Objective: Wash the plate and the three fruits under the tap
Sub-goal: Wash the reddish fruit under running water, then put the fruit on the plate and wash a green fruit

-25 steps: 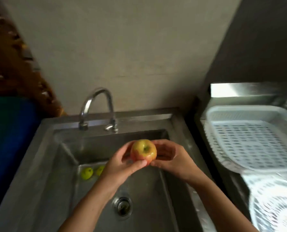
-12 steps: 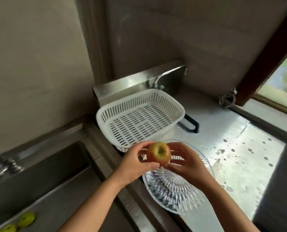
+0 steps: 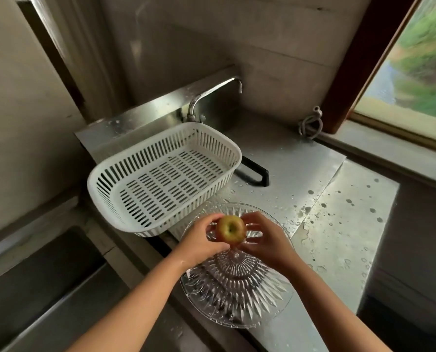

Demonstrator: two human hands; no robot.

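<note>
A yellow-red apple (image 3: 231,229) is held between my left hand (image 3: 201,241) and my right hand (image 3: 265,240), fingers of both wrapped around its sides. It hangs just above the far part of a clear cut-glass plate (image 3: 233,293) that lies on the wet steel counter. The sink basin (image 3: 34,288) shows at the lower left; no other fruit is in view.
A white slotted plastic basket (image 3: 161,174) sits behind the plate, partly over a black handle (image 3: 256,171). A steel tap (image 3: 212,97) rises behind the basket. The counter (image 3: 339,224) to the right carries water drops. A window (image 3: 420,67) is at the far right.
Both hands carried the apple from over the sink rightward to above the glass plate. The view swung right, so the sink tap and the two green fruits left the frame.
</note>
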